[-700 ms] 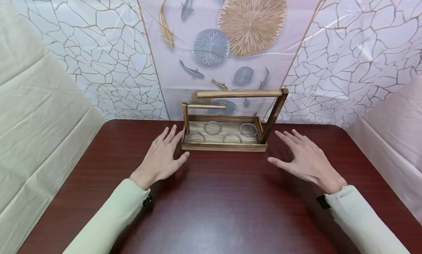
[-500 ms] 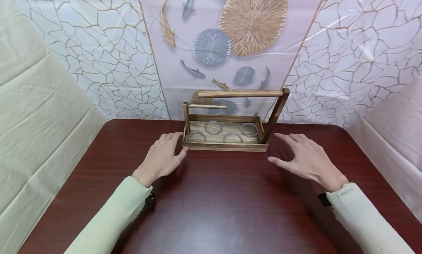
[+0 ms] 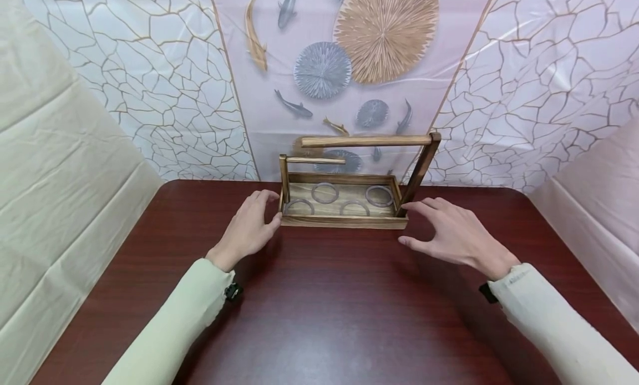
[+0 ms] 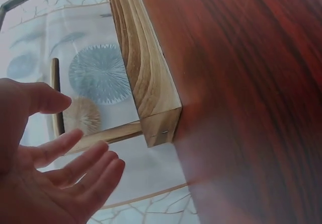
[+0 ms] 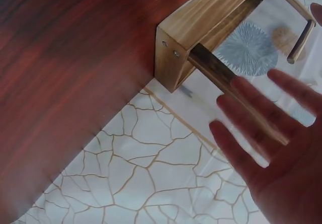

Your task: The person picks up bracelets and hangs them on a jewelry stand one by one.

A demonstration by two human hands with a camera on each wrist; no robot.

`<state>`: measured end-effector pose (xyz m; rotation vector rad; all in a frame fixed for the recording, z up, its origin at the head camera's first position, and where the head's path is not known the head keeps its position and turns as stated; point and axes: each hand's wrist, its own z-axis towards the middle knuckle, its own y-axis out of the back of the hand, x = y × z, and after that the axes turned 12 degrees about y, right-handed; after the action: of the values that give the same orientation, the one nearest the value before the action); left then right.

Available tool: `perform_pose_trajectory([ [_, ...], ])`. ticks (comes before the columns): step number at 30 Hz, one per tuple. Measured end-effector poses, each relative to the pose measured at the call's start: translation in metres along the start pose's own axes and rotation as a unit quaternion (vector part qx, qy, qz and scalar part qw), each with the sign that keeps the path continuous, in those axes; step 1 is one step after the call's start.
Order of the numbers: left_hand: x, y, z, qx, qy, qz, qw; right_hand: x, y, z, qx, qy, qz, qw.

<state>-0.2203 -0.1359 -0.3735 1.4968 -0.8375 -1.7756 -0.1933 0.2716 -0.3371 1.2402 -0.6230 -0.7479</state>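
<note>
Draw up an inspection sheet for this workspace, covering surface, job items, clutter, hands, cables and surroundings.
Surface: red-brown table, wood-grained, glossy.
Job items: one wooden holder, standing near the table's far edge; shorter bar on the left, longer bar on the right; four rings visible on its floor.
Clutter: nothing seen.
Left hand: at the holder's left end, fingers bent, gripping nothing; contact unclear.
Right hand: at the right end, fingers spread, gripping nothing; contact unclear.
Cables: nothing seen.
Surroundings: backdrop with crack-like lines, fish and round motifs; pale cloth at the left side.
</note>
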Motion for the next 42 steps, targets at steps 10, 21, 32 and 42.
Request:
perform_pose_trajectory([
  [10,0.009,-0.005,0.019,0.018,0.014,-0.132,0.9909,0.006,0.001,0.021,0.032,0.044,0.021,0.9983],
  [21,0.012,-0.007,0.04,0.043,0.043,-0.205,0.9768,0.011,0.001,0.049,0.064,0.1,0.037,0.9922],
  [32,0.014,-0.006,0.057,0.068,0.037,-0.22,0.9725,0.019,0.0,0.078,0.096,0.145,0.058,0.9831],
  [42,0.019,-0.006,0.075,0.109,0.031,-0.259,0.9592,0.023,-0.005,0.098,0.121,0.167,0.089,0.9745],
])
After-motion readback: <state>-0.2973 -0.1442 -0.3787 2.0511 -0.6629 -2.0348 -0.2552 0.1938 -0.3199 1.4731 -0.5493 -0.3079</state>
